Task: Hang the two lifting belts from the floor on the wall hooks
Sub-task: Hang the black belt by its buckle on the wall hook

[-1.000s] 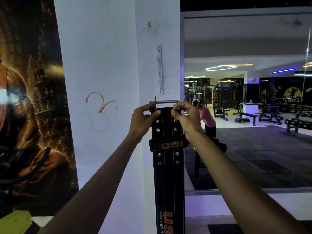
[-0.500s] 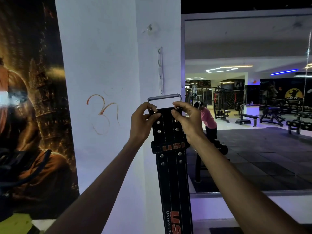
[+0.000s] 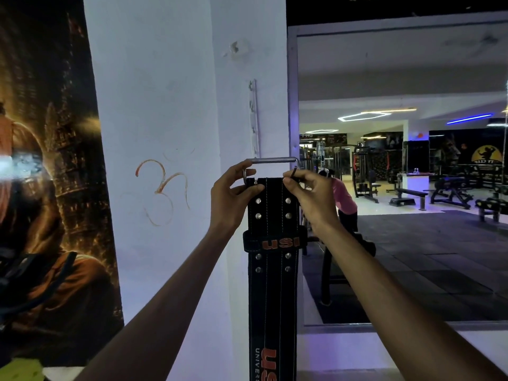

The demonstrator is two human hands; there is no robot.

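Both hands gripped the belt top, left hand and right hand lifting its buckle toward the hook rail to catch it

A black leather lifting belt with white stitching, steel rivets and orange "USI" lettering hangs upright against a white pillar, its lower length running out of frame. Its grey metal buckle stands at the top, just below a white strip of wall hooks fixed vertically to the pillar. The belt's top edge is pinched at both corners.
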